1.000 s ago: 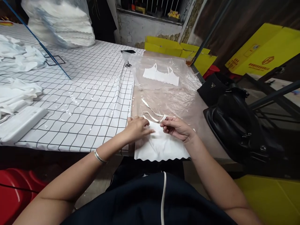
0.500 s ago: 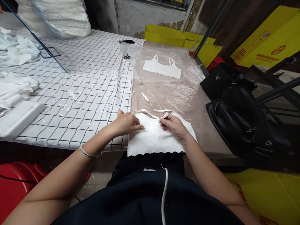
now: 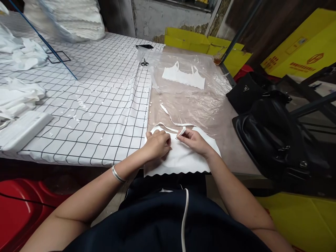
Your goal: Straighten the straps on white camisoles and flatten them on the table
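Note:
A white cloth piece [image 3: 183, 159] with a wavy lower edge lies at the table's near edge, partly over it. On its left part rests my left hand [image 3: 158, 144], fingers curled; what they hold, if anything, is hidden. My right hand [image 3: 193, 140] pinches the end of a white strap [image 3: 183, 131] over the cloth's upper middle. Another stretch of thin strap [image 3: 168, 113] curves over the brown surface beyond. Farther back, a white strapped top [image 3: 183, 75] lies flat on clear plastic.
Small scissors [image 3: 144, 62] and a phone [image 3: 144, 46] lie at the back. Black bags [image 3: 262, 129] stand at the right edge. White garments [image 3: 21, 92] and a white box [image 3: 27, 131] are at left. A blue rod [image 3: 52, 50] slants across the checked cloth.
My left hand has moved right across the cloth, closer to my right hand, and its fingers have curled in. My right hand still pinches the strap, its end now tilted more upright.

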A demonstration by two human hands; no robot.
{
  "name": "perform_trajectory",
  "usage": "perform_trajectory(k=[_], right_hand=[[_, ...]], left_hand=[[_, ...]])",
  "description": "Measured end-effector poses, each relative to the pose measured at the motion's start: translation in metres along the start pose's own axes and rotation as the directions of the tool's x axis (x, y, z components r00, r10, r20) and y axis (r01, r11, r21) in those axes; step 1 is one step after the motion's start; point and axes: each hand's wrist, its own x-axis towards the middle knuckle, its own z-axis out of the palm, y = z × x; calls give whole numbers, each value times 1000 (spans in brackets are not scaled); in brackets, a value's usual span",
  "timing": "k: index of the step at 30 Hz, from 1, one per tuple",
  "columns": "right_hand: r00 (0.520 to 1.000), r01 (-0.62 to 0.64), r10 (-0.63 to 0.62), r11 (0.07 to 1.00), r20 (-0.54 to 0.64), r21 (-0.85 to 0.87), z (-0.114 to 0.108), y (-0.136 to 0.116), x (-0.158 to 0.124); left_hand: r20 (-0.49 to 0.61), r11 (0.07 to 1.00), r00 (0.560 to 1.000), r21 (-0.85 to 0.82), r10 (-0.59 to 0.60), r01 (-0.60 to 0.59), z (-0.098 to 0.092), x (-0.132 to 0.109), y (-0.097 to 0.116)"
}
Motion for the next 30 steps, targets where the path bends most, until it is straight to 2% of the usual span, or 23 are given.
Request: perform_trajectory(k=[7,13,23,30], right_hand=[[999,23,-21,997,32,-74,0,5,1],[996,81,-67,969,66,-232,-2,-3,-1],[988,98,-38,906,152,-411,2,-7,0],[980,146,-69,885,184,-442,2,-9,1]], left_hand=[[59,995,996,-77,-60,65,-3,1,1],[-19,982,999,-187,-45,41,3,1,-3],[-28,978,999,-207,-27,21,2,-2,-2],[-18,980,1000,-197,-25,21,-1,-3,-2]])
